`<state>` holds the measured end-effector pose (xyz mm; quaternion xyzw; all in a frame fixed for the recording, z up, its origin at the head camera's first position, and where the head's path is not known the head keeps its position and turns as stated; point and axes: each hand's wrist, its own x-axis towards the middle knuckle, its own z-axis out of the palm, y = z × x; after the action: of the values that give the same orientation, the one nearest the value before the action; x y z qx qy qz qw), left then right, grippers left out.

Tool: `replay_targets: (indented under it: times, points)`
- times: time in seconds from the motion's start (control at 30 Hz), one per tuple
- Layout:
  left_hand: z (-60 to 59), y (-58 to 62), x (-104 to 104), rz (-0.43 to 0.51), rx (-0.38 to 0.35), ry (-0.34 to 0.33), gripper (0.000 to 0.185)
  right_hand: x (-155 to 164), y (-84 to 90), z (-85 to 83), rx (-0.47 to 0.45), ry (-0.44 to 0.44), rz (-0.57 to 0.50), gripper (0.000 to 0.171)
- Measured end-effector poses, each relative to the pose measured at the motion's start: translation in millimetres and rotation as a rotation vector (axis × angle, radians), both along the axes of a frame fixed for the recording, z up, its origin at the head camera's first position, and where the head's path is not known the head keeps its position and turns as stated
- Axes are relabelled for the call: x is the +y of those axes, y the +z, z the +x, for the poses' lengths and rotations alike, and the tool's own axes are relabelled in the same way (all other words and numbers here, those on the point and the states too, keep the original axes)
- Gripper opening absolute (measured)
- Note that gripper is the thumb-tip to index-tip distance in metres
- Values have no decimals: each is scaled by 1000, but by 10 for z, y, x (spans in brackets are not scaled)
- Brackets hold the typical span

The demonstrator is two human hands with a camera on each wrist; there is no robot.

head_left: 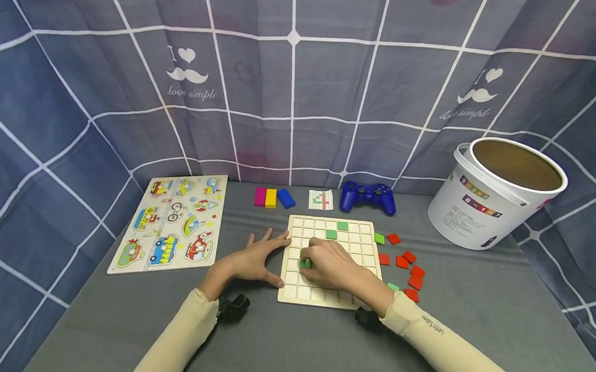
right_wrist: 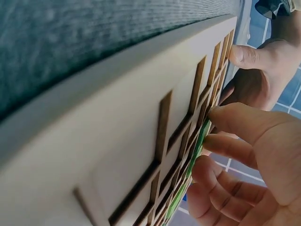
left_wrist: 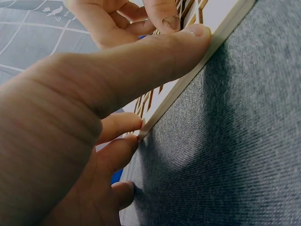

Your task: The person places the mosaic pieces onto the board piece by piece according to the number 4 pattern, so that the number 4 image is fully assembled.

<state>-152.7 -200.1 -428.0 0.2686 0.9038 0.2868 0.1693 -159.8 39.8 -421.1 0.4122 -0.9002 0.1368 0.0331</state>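
Observation:
A pale wooden grid board (head_left: 361,241) lies on the grey cloth, with two green tiles (head_left: 337,230) seated in its upper rows. My right hand (head_left: 311,262) rests on the board, its curled fingertips (right_wrist: 221,115) holding a green tile (head_left: 306,263) at a cell near the left side. My left hand (head_left: 274,260) lies flat beside the board with straight, spread fingers. Its thumb (left_wrist: 188,42) and other fingers press against the board's left edge (left_wrist: 188,87). In the right wrist view the green tile (right_wrist: 200,141) sits edge-on in the grid.
Several loose red tiles (head_left: 408,265) and two green ones (head_left: 379,238) lie right of the board. Behind it are pink, yellow and blue blocks (head_left: 272,198), a pattern card (head_left: 321,199) and a blue game controller (head_left: 368,196). A white bucket (head_left: 495,193) stands right, a vehicle puzzle (head_left: 172,221) left.

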Motion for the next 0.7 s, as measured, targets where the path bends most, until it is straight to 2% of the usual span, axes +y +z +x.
replay_targets:
  times: [0.2,0.47,0.6,0.7]
  points:
    - [13,-3,-1,-3,-7,13,103,187,33,-4,-13,-38,-65,22]
    - [2,2,8,-3,8,8,103,901,88,11,-12,-193,-221,17]
    - [-9,-6,3,-13,6,5,103,1238,70,21,-18,-255,-235,18]
    - [-10,-5,-1,-14,-4,6,103,1437,51,-39,-20,-292,-212,20]
